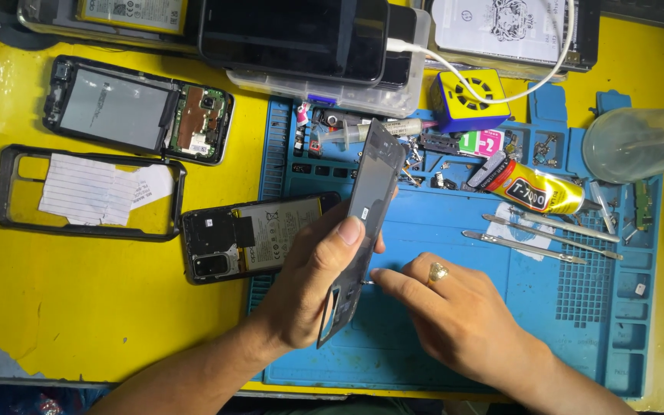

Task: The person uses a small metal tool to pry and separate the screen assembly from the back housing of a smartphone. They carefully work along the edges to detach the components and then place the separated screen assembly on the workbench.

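My left hand (309,284) grips a dark phone frame panel (370,192) tilted on its edge above the blue work mat (455,338), thumb pressed on its face. My right hand (443,311), with a ring on one finger, lies on the mat just right of the panel's lower end; its fingertips pinch at something tiny near the panel, too small to identify. An opened phone with its battery showing (251,238) lies left of my left hand, partly on the mat's edge.
On the yellow table: an opened phone with its circuit board exposed (136,111), a black case holding paper (90,192). On the mat: a glue tube (536,188), metal pry tools (547,238), a syringe (355,132), a clear bottle (639,142), a yellow and purple box (470,100). A plastic box with phones (324,54) is behind.
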